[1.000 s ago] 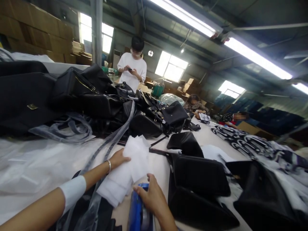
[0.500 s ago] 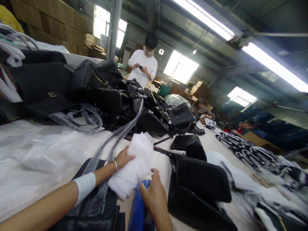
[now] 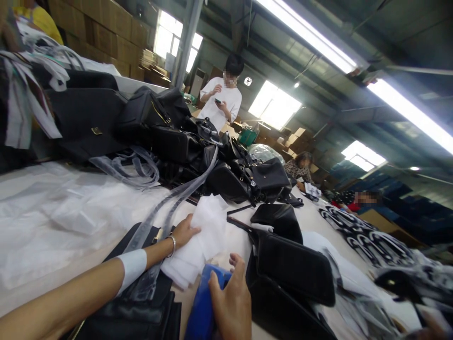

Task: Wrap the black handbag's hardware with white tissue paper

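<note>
While the left hand (image 3: 184,232) grips the left edge of the white sheets (image 3: 211,224) near the centre of the frame, the right hand (image 3: 231,293) sits at lower centre, thumb against the blue object (image 3: 198,307); whether its fingers close on that cannot be told. Black bags (image 3: 295,267) lie at lower right.

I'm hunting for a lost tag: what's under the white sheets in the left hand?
Pale tabletop shows beside the white sheets; whatever lies directly beneath them is covered, so I can't tell.
</note>
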A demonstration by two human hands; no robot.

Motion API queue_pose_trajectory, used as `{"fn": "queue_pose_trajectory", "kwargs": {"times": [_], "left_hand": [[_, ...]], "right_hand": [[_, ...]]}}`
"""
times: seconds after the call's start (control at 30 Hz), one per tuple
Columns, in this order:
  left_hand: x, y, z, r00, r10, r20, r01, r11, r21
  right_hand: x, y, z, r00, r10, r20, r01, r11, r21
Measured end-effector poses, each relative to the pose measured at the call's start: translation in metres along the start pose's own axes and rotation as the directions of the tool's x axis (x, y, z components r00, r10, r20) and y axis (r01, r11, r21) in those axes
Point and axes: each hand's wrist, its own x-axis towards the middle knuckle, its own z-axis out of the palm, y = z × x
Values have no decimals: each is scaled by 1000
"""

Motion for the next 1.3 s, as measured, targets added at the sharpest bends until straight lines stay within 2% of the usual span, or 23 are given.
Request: {"fn": "queue_pose_trajectory", "kwargs": {"times": [0.1,0.3,0.4,0.5,0.63,0.73,0.83,0.97,1.1,1.2,1.3], "left_hand": [[-10,0,10,999,11,36,-9,999,-47],[-48,-6,47,993,-29,115,46,988,-146],[-59,-11,57,993,-71,98,83,988,-127],[-59,-11,61,991,-124,49,126,992,-30],[-56,0,63,985,-174,-4,172,970,174],[-61,8,60,988,-152,-32,154,937,313],[-66,10,51,993,-114,-18,113,920,376],[-70,1,41,996,-92,-9,88,922,377],[-75,-13,36,993,-105,-44,113,954,278],[-80,-20,35,992,-121,-42,127,973,193],[-86,-22,35,995,-99,-29,103,979,176]], "right_hand": [[-4,2,-2,1000,-3,-8,4,1000,9],[-2,5,-1,1000,-4,3,4,1000,-14],[4,9,4,1000,-25,15,26,999,-47],[13,15,11,998,-55,37,58,995,-79],[21,23,13,996,-55,65,61,994,-94],[22,29,12,997,-38,66,43,996,-76],[19,35,15,996,-80,46,82,996,-44],[16,41,19,983,-172,68,167,983,71],[24,45,4,957,-241,158,220,965,141],[49,46,-11,956,-252,151,232,963,137],[94,46,-12,962,-259,89,251,964,89]]}}
